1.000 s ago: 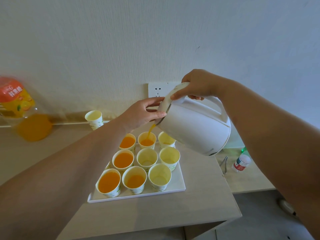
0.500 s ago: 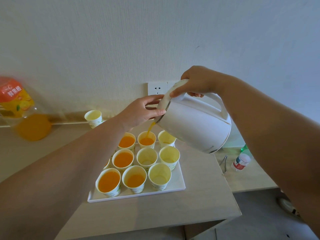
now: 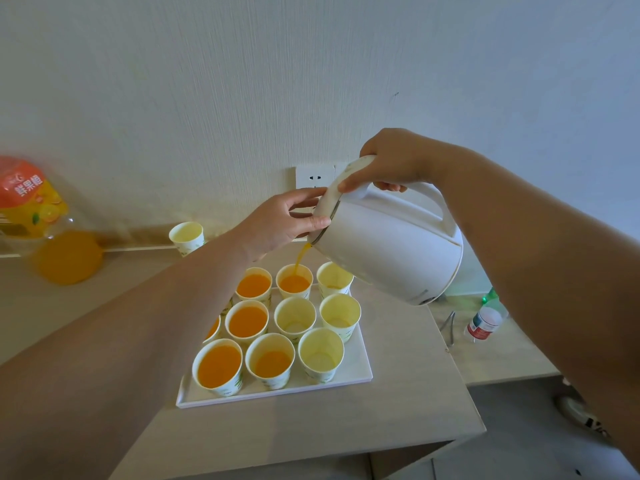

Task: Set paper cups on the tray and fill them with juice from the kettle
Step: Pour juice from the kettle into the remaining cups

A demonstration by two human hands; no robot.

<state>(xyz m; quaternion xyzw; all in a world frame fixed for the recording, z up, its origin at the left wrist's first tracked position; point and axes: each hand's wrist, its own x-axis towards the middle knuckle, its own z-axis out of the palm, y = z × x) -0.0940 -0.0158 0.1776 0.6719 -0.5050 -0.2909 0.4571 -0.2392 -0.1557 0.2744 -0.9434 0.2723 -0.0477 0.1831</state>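
Note:
A white kettle (image 3: 391,244) is tilted over the white tray (image 3: 360,372), and a thin stream of orange juice (image 3: 302,256) runs from its spout into the back middle cup (image 3: 294,282). My right hand (image 3: 391,164) grips the kettle's handle with the thumb on the lid. My left hand (image 3: 280,220) presses against the lid's front edge by the spout. Several paper cups stand in rows on the tray: those on the left hold juice, while the right column (image 3: 339,313) and the centre cup (image 3: 294,315) look empty. My left forearm hides part of the left column.
One more paper cup (image 3: 187,235) stands off the tray by the wall. A large orange juice bottle (image 3: 38,220) lies at the far left. A small red-and-white bottle (image 3: 483,323) and metal tongs (image 3: 448,327) rest on the lower surface at right. A wall socket (image 3: 313,176) is behind my hands.
The kettle has risen slightly and keeps pouring. The juice level in the back middle cup has risen. Both hands hold the same grips.

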